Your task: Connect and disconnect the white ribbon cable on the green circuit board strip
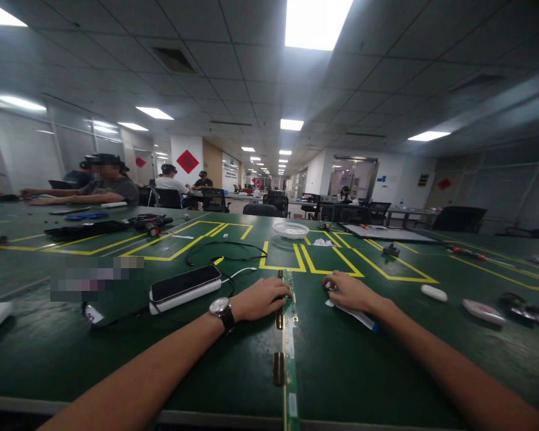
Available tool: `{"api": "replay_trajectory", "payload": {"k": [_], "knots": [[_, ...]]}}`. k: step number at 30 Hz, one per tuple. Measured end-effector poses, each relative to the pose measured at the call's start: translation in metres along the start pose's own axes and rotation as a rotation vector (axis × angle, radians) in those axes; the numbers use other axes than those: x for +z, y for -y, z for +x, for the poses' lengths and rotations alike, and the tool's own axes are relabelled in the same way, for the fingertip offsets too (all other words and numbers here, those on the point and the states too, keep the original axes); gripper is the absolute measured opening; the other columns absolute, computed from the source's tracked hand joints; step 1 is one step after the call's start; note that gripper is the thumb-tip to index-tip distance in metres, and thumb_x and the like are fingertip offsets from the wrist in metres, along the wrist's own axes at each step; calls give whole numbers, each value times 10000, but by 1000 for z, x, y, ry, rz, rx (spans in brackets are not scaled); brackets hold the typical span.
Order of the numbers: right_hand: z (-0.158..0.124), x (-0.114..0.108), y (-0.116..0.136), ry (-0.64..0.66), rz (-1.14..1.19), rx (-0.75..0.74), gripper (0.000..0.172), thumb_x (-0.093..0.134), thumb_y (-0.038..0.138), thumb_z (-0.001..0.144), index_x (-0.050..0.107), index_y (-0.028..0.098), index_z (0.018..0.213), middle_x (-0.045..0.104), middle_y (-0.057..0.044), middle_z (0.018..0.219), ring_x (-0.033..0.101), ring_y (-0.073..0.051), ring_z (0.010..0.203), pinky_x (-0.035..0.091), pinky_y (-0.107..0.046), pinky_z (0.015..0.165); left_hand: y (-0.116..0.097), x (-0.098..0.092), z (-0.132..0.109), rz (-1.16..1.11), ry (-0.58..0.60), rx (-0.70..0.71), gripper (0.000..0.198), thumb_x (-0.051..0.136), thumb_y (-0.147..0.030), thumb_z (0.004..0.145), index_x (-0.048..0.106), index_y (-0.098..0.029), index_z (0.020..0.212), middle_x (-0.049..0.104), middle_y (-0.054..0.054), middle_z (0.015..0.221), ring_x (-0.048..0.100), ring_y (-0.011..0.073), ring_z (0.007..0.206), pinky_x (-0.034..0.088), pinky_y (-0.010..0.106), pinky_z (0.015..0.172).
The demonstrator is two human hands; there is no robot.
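Observation:
A long thin green circuit strip (284,341) runs from the table's near edge toward the middle of the green mat. My left hand (263,297), with a watch on the wrist, rests on the strip's far part, fingers curled down on it. My right hand (348,289) lies just to the right of the strip, fingers bent, over a flat white piece with a blue tip (357,315) that sticks out under the wrist. What the right fingers pinch is hidden.
A phone on a white block (184,287) with black cables lies left of my left hand. A white mesh bowl (290,229) sits beyond. Small white parts (433,293) and tools lie at right. Other people sit at the far left of the table.

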State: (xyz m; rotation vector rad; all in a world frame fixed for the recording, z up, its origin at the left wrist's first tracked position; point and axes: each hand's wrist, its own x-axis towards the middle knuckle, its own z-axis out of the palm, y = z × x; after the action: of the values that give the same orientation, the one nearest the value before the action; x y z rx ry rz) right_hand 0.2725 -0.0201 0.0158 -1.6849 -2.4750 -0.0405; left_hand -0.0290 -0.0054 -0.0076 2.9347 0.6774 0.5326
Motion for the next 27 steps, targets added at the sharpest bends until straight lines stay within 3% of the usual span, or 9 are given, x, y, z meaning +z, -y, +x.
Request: {"api": "replay_trajectory", "payload": {"k": [3,6,8,11,14,22,27], "knots": [[2,1,9,-5,49,-48,304,523,223,807,673,188,1068,654,-84,955,603,-217,874,444,-295,754,1,1,0,0,-2,0,285,439,-295,1001,581,-261,1245,576,47,1304,522,218,1198,404,361,1006],[4,0,13,-56,38,-64,306,546,252,808,662,188,1084,641,-99,1016,591,-231,935,445,-309,797,2,1,0,9,-6,0,288,441,-295,1002,581,-260,1251,578,47,1299,523,218,1194,402,360,1004],[4,-1,10,-92,-4,-25,353,553,273,807,648,174,1132,622,-126,1100,577,-254,1004,441,-335,849,1,1,0,17,-8,0,289,444,-297,1001,580,-260,1253,575,49,1305,521,218,1197,403,358,997],[3,-1,0,-46,-55,52,383,537,265,807,643,157,1159,625,-142,1123,581,-270,1029,434,-354,883,0,0,0,39,-20,-8,280,448,-295,1000,583,-256,1242,566,48,1322,511,222,1214,401,362,987],[2,0,-4,11,-40,74,347,531,247,804,662,160,1113,646,-129,1088,604,-252,989,439,-332,861,0,0,0,70,-45,-34,274,459,-289,995,586,-253,1236,576,43,1310,511,226,1211,397,369,980],[4,-1,-2,1,74,81,318,550,242,808,665,167,1095,673,-100,1020,624,-211,879,445,-288,747,3,1,0,129,-59,-97,240,506,-269,972,622,-255,1182,615,39,1202,532,228,1132,411,356,920],[5,5,14,-32,185,-8,270,566,244,813,678,171,1048,686,-73,963,618,-187,848,444,-272,742,4,1,-1,119,-36,-99,256,488,-297,986,628,-270,1198,612,42,1179,539,225,1095,422,342,886]]}}
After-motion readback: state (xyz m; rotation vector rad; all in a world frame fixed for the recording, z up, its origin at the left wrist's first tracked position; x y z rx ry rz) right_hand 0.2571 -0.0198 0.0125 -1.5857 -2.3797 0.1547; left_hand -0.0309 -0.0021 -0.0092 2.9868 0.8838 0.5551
